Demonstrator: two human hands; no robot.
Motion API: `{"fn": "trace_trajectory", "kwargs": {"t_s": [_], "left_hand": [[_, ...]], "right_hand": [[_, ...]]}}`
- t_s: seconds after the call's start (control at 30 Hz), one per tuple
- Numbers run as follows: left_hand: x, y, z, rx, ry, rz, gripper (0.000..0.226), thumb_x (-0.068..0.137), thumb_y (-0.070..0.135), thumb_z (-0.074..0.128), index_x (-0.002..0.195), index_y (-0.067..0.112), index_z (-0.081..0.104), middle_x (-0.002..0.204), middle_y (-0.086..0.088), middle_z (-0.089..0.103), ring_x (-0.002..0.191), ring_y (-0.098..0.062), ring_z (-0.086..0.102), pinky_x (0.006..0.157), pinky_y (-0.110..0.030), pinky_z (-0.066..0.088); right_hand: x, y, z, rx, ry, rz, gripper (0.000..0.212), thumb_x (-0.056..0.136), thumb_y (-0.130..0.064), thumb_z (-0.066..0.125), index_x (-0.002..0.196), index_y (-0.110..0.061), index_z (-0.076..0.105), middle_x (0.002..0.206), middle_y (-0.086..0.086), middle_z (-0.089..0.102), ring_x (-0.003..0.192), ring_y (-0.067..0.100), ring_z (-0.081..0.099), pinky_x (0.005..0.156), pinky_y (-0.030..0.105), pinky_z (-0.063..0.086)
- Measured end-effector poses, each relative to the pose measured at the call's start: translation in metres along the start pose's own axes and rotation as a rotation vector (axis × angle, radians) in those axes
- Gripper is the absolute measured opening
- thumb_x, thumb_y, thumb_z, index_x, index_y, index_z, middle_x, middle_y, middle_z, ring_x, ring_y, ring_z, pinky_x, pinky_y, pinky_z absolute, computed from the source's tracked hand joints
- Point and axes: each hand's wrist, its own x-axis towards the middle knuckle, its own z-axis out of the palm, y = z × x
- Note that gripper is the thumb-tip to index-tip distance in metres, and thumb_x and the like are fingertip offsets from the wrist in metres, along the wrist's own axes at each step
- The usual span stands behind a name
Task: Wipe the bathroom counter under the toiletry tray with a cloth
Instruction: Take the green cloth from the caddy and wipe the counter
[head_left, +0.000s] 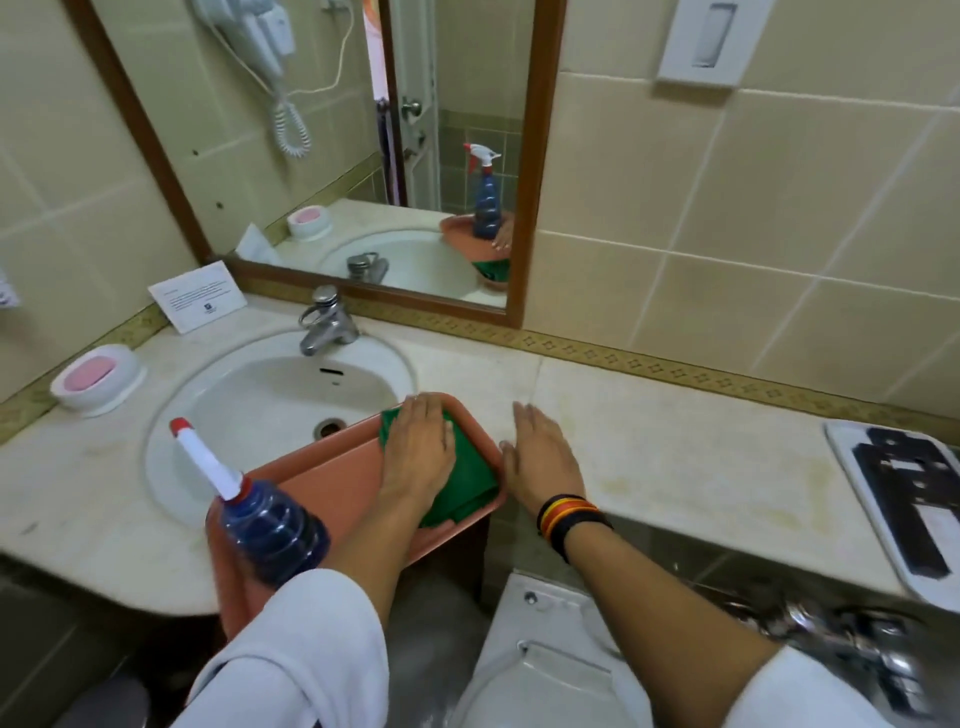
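Your left hand (418, 447) lies flat, grip spread, on the cloth (467, 480) inside the tray (332, 483). Your right hand (540, 457) rests spread on bare tabletop (675, 431), just beside the tray's edge.

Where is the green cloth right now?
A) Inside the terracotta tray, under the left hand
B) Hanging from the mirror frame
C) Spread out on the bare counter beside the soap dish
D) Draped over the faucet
A: the green cloth lies inside the terracotta tray, with the left hand pressed flat on top of it.
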Motion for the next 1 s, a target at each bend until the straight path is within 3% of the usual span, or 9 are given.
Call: {"fn": "trace_trajectory", "kwargs": {"t_s": [0.07,0.13,0.23,0.33,0.53,0.67,0.77,0.83,1.0], "left_hand": [[-0.002,-0.025,0.01,0.044,-0.034,-0.059,0.054,0.108,0.026,0.038,0.155,0.001,0.036,0.158,-0.019,0.044,0.149,-0.031,0.038,0.127,-0.042,0.024],[0.002,-0.04,0.022,0.084,-0.098,-0.096,0.056,0.108,0.028,0.039,0.156,-0.001,0.034,0.16,-0.019,0.042,0.15,-0.032,0.036,0.127,-0.041,0.024],[0.008,-0.046,0.039,0.111,-0.111,-0.119,0.057,0.106,0.029,0.043,0.155,-0.001,0.036,0.155,-0.021,0.045,0.145,-0.034,0.04,0.123,-0.042,0.029],[0.017,-0.046,0.045,0.135,-0.061,-0.132,0.043,0.101,0.023,0.053,0.138,0.003,0.055,0.135,-0.021,0.057,0.122,-0.036,0.052,0.107,-0.044,0.043],[0.017,-0.042,0.023,-0.126,0.011,-0.103,0.016,0.089,0.011,0.063,0.103,0.011,0.07,0.102,-0.012,0.073,0.096,-0.032,0.068,0.084,-0.044,0.054],[0.024,0.01,-0.002,-0.245,0.104,0.076,0.028,0.097,0.015,0.061,0.124,0.007,0.067,0.11,-0.01,0.065,0.105,-0.027,0.06,0.094,-0.043,0.05],[0.035,0.074,0.0,-0.317,0.04,0.24,0.03,0.098,0.021,0.063,0.126,0.011,0.067,0.111,-0.004,0.063,0.1,-0.016,0.055,0.09,-0.029,0.043],[0.036,0.122,0.018,-0.35,-0.037,0.319,0.028,0.098,0.022,0.063,0.123,0.013,0.068,0.11,-0.003,0.064,0.1,-0.016,0.057,0.088,-0.027,0.044],[0.018,0.206,0.093,-0.302,-0.237,0.376,0.021,0.1,0.017,0.058,0.116,0.01,0.07,0.108,-0.007,0.063,0.1,-0.025,0.063,0.086,-0.038,0.055]], "right_hand": [[-0.002,-0.022,0.022,-0.001,-0.109,-0.033,0.04,0.096,-0.02,0.044,0.134,-0.011,0.051,0.129,0.017,0.059,0.119,0.036,0.054,0.092,0.043,0.05],[-0.004,-0.038,0.038,-0.028,-0.169,-0.046,0.03,0.094,-0.015,0.044,0.119,-0.008,0.058,0.115,0.018,0.063,0.106,0.037,0.059,0.083,0.042,0.05],[-0.002,-0.051,0.06,-0.093,-0.194,-0.048,0.03,0.093,-0.01,0.044,0.118,-0.007,0.06,0.116,0.019,0.062,0.108,0.039,0.058,0.093,0.043,0.049],[0.007,-0.057,0.07,-0.073,-0.167,0.037,0.031,0.094,-0.014,0.047,0.122,-0.009,0.059,0.126,0.019,0.053,0.115,0.042,0.052,0.101,0.046,0.045],[0.008,-0.059,0.057,0.216,-0.094,0.139,0.031,0.086,-0.007,0.05,0.113,-0.011,0.067,0.127,0.016,0.05,0.11,0.039,0.056,0.094,0.042,0.052],[-0.001,-0.032,0.014,0.432,0.122,0.172,0.041,0.079,0.003,0.052,0.114,-0.009,0.07,0.116,0.01,0.051,0.102,0.03,0.056,0.096,0.035,0.051],[-0.019,0.022,-0.025,0.455,0.245,0.291,0.047,0.078,0.002,0.054,0.12,-0.012,0.07,0.113,0.005,0.05,0.1,0.025,0.057,0.098,0.027,0.048],[-0.036,0.066,-0.041,0.422,0.296,0.382,0.046,0.078,0.001,0.057,0.12,-0.013,0.07,0.111,0.004,0.049,0.099,0.025,0.058,0.096,0.025,0.046],[-0.066,0.164,-0.037,0.253,0.145,0.563,0.042,0.084,-0.004,0.059,0.125,-0.011,0.067,0.121,0.009,0.051,0.109,0.03,0.059,0.099,0.033,0.046]]}}
